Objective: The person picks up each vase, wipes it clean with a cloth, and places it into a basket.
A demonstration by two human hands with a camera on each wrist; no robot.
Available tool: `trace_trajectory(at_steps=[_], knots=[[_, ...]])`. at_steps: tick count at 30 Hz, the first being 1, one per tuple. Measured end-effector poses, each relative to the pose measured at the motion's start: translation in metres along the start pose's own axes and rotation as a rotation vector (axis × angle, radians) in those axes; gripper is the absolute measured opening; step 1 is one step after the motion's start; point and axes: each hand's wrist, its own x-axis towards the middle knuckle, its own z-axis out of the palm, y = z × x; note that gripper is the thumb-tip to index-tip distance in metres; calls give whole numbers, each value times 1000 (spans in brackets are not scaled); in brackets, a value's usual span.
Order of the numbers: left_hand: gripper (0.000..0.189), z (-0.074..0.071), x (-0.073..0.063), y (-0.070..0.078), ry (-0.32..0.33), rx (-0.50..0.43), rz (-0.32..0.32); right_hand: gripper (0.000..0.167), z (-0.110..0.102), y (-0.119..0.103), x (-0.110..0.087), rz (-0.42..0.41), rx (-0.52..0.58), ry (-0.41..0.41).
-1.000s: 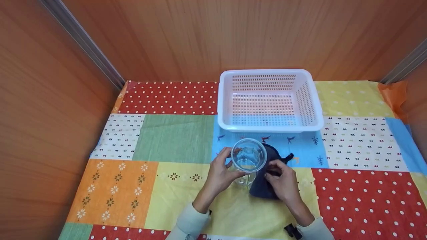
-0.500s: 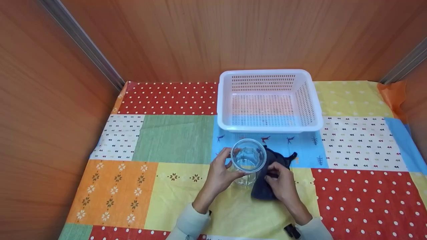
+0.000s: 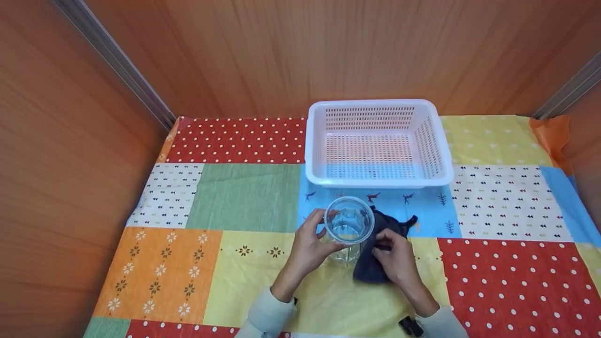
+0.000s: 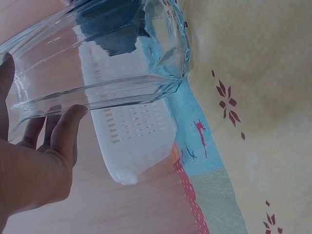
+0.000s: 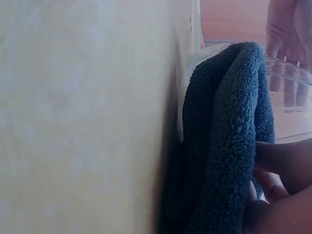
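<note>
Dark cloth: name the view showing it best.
Right wrist: the dark cloth is close up, its pile and folds plain. The head view shows it small, partly behind the right hand; the left wrist view, a patch through the glass.

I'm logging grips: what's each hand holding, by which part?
Left hand: clear faceted cup, near its rim. Right hand: dark blue towel, by a fold.

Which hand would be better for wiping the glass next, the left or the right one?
Probably the right hand: it pinches the dark cloth close beside the glass. The left hand holds the glass near its rim, so it seems better for steadying.
</note>
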Motion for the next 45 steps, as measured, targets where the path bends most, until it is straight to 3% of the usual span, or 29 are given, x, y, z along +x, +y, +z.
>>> trace_trajectory(at_steps=[8,27,40,45], knots=[[61,-1,-1,-1,0,1,9,20,-1,-8,1,3,-1,15],[59,-1,1,1,-2,-6,19,18,-16,-60,-4,-62,199,54],[60,0,-1,0,-6,2,17,19,-13,-58,-5,-78,204,62],[63,2,-2,-1,-2,32,65,20,-11,-56,-6,-94,195,84]])
